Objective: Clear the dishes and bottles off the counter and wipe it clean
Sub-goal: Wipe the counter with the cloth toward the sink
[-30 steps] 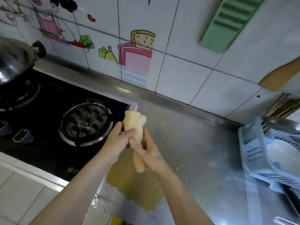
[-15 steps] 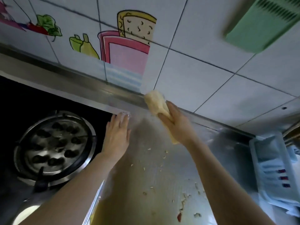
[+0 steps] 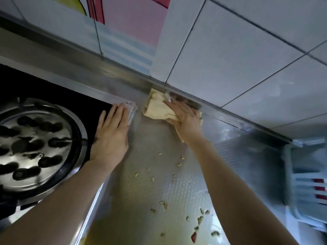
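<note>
The right hand (image 3: pixel 185 119) is pressing, fingers flat, a crumpled yellow cloth (image 3: pixel 157 107) into the steel counter's (image 3: pixel 177 188) back edge; the left hand (image 3: pixel 111 133) is lying flat, fingers released.

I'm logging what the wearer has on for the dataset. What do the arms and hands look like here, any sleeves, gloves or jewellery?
Both forearms are bare, with no sleeves in view. The left hand and right hand wear no gloves, and no watch or ring shows.
</note>
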